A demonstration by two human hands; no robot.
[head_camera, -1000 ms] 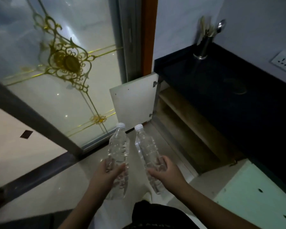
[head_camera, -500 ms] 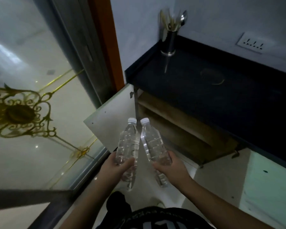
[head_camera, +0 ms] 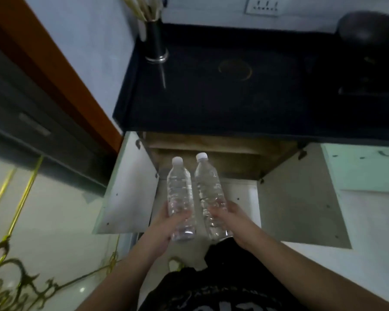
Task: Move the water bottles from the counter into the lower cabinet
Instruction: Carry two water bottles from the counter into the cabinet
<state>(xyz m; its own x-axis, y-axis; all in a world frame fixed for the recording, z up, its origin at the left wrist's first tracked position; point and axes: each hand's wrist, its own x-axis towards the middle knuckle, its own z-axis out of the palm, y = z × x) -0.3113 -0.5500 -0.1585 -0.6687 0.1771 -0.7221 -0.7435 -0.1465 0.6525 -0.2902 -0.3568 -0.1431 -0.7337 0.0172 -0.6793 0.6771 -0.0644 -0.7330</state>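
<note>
Both clear plastic bottles now face the open lower cabinet (head_camera: 211, 162) squarely. Left hand (head_camera: 164, 223) grips the left white-capped bottle (head_camera: 180, 198); right hand (head_camera: 231, 217) grips the right bottle (head_camera: 209, 194), arms extended forward.

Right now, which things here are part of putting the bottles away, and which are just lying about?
Part of the job:
left bottle, held by the left hand
right bottle, held by the right hand
open lower cabinet
cabinet doors

Just lying about:
utensil holder on the counter
wall socket
dark pot
</note>
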